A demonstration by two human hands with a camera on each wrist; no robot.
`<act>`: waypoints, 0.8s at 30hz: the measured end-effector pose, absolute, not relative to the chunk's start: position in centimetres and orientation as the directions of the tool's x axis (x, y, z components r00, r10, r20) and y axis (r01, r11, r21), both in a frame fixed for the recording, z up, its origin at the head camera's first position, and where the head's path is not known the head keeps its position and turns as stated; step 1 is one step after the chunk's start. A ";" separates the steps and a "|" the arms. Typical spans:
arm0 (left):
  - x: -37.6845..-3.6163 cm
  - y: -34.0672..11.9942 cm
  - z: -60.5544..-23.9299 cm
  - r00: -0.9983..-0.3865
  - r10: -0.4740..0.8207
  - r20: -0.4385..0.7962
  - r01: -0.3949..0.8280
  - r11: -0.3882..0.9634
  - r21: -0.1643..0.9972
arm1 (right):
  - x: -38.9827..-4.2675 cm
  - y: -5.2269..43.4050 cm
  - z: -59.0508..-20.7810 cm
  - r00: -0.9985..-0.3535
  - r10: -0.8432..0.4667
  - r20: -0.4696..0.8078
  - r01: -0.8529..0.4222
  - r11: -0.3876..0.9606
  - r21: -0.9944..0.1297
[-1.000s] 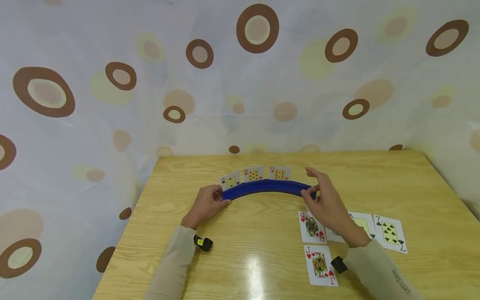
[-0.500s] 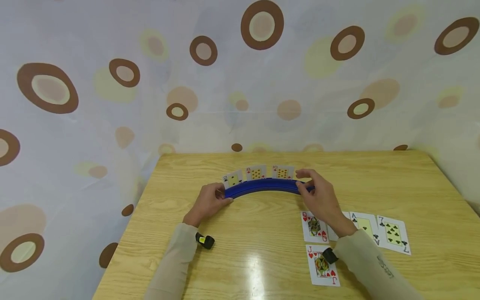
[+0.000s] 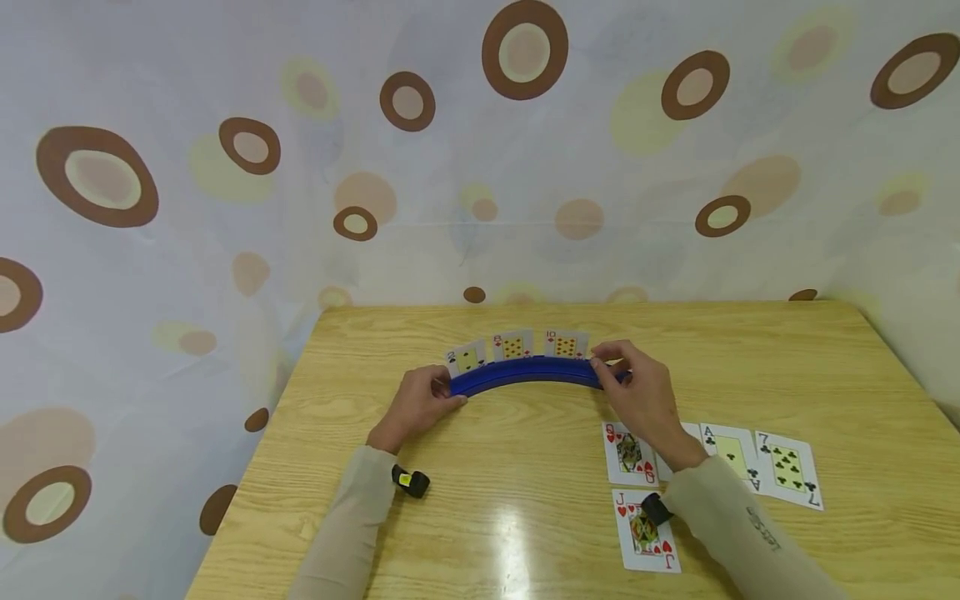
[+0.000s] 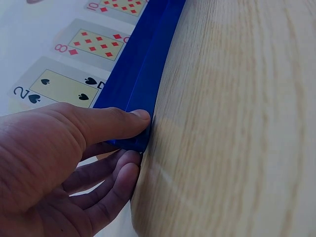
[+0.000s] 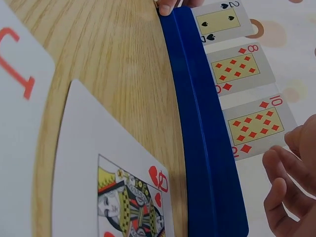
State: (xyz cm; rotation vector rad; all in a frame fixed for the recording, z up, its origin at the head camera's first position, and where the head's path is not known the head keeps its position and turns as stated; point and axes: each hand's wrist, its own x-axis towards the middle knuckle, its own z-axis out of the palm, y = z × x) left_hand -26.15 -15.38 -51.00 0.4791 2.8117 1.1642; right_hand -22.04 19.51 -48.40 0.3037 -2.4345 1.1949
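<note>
A curved blue card holder [image 3: 525, 371] [image 4: 148, 64] [image 5: 202, 123] stands on the wooden table [image 3: 525, 467]. Upright in it are a 2 of spades [image 3: 465, 360] [image 4: 54, 86], an 8 of diamonds [image 3: 512, 346] [image 5: 237, 66] and a 10 of diamonds [image 3: 566, 344] [image 5: 256, 123]. My left hand [image 3: 420, 404] [image 4: 74, 148] grips the holder's left end, thumb on the front and fingers behind. My right hand [image 3: 637, 396] [image 5: 291, 182] is at the right end, its curled fingers just beside the 10. Whether it holds anything is unclear.
Face up at the front right lie a queen of hearts [image 3: 626, 454] [image 5: 118, 197], a jack of hearts [image 3: 643, 533], an ace [image 3: 731, 454] and a 7 of clubs [image 3: 787, 471]. Spotted cloth [image 3: 450, 167] hangs behind the table's far edge.
My right hand has slid left from the holder's right tip, and its fingers have closed in beside the 10 of diamonds. The left hand and holder have stayed put.
</note>
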 end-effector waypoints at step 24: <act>-26.0 -15.4 -51.0 -0.948 0.311 0.067 0.269 0.670 0.692 | -24.0 18.7 -49.1 -0.876 0.060 0.478 -0.339 0.628 -0.700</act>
